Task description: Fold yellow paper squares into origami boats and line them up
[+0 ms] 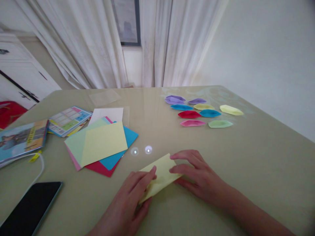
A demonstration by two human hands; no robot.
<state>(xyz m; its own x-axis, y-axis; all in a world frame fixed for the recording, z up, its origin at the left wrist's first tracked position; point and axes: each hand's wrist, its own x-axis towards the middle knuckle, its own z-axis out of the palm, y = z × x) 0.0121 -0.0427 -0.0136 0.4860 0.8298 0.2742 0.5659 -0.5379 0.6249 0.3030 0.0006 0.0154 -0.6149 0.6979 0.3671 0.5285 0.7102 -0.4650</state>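
A folded pale yellow paper (161, 173) is held between my two hands, low in the middle of the view. My left hand (134, 193) grips its left end, fingers on top and thumb at the lower edge. At the right end, my right hand (197, 175) holds the paper, with fingertips on its upper side and part of the hand under the edge. Beyond the left hand lies a fanned stack of coloured sheets, a yellow sheet (104, 144) on top. Several small folded paper boats, among them a red one (189, 114) and a green one (220, 124), lie at the back right.
A black phone (33, 208) with a white cable (41, 164) lies at the near left. Behind it are a booklet (24, 137) and a printed card pack (70, 120). A clear plastic sleeve (104, 97) rests near the table's far edge, before the curtains.
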